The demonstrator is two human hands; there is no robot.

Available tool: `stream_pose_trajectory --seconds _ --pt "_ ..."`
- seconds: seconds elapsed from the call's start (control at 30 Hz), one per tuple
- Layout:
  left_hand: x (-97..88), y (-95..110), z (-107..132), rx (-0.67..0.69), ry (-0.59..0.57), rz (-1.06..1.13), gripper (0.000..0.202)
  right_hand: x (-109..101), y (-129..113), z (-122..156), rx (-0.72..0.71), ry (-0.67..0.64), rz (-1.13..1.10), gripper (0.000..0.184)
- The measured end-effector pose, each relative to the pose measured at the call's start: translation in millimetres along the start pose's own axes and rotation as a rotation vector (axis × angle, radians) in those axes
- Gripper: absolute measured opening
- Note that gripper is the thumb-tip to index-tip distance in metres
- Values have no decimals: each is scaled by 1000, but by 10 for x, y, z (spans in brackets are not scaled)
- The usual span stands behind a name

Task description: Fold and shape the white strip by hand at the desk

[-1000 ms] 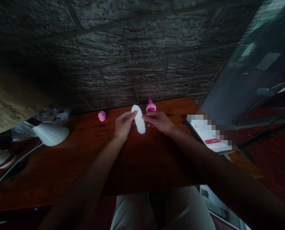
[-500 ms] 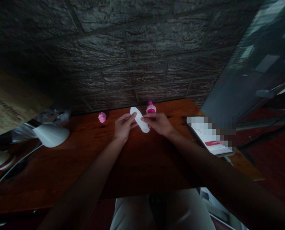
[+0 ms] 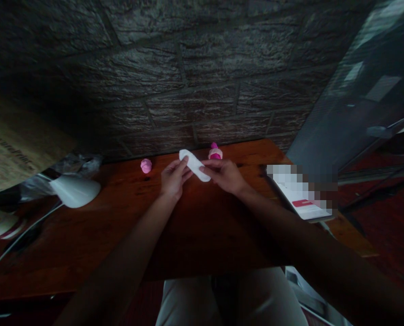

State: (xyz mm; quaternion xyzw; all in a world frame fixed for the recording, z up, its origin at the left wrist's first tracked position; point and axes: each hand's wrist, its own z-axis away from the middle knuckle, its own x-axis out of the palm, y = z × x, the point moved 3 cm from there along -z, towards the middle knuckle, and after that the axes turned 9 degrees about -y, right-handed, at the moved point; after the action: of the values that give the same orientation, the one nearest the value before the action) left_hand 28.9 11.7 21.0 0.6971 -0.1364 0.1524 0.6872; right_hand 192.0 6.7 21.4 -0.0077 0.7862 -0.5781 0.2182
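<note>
A flat, rounded white strip (image 3: pixel 194 165) that looks like modelling clay is stretched between my two hands above the wooden table. My left hand (image 3: pixel 173 179) pinches its upper left end, thumb on top and fingers beneath. The lower right end is gripped between the thumb and fingers of my right hand (image 3: pixel 226 175). Just behind the right hand stands a small pink and magenta clay-like figure (image 3: pixel 215 153), its lower part hidden. To the left of my hands rests a lumpy pink ball (image 3: pixel 146 165).
On the right of the wooden table (image 3: pixel 120 235) lies a tablet (image 3: pixel 305 203) with a lit screen. At the left are a white lamp-like object (image 3: pixel 78 191) with a cord, a paper cup (image 3: pixel 0 222), clear plastic and a brown paper bag (image 3: pixel 15 145). A stone wall (image 3: pixel 208 68) rises behind.
The white strip has shifted slightly left and tilted flatter, its lower end rising. Both hands keep hold of it. The whole view has moved a little.
</note>
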Motion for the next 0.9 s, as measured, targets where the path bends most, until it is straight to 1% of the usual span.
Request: stream_pose_trajectory --seconds 0.17,0.33,0.5,0.7,0.8,0.9 --pt "6 6 1 8 -29 -34 24 -18 26 -9 28 20 -49 28" --pt "-16 16 -18 32 -6 -59 25 3 9 -4 70 -24 -82 32" --pt "-26 17 -27 23 -4 -63 27 -20 2 -9 87 -13 -49 28" --pt "-47 15 -45 -4 -13 -55 28 -21 33 -13 99 -52 -25 25" --pt "-37 30 -53 -14 -59 -25 28 -15 31 -15 126 -67 -98 26" --pt "7 52 -44 -46 -179 41 30 -5 28 -22 182 -87 -235 29"
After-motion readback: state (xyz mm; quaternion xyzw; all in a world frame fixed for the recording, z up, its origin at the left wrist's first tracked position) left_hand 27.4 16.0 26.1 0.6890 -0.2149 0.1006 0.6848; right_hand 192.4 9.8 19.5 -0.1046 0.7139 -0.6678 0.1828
